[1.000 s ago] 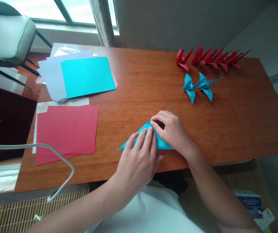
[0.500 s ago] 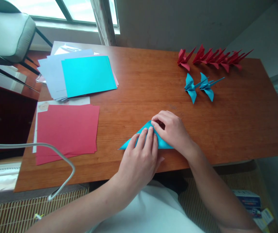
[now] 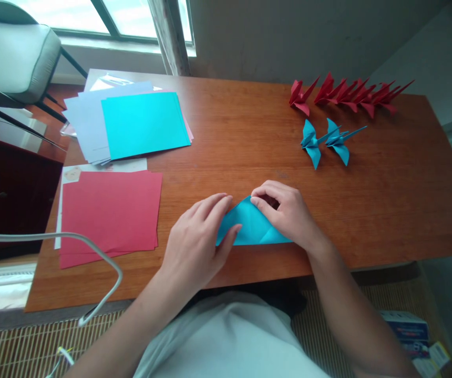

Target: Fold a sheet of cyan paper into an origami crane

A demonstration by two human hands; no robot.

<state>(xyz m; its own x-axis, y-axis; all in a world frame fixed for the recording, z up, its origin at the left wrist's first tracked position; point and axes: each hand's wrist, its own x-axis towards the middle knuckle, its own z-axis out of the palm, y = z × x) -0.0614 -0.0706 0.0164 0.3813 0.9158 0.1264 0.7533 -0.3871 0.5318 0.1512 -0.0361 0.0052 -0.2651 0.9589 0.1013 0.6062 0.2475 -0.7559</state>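
Note:
A blue paper folded into a triangle lies near the front edge of the wooden table. My left hand covers its left corner, thumb on top of the paper and fingers curled round that end. At the triangle's top point my right hand pinches the paper between thumb and fingertips. Both hands touch the paper, which rests on the table.
Two blue paper cranes and a row of several red cranes stand at the back right. A stack of red sheets lies at the left, with cyan and pale sheets behind it. A chair stands at the far left, and a white cable hangs over the table's front left.
My left hand has slid from the middle of the triangle to its left corner and taken hold of that end. The right hand has stayed at the top point.

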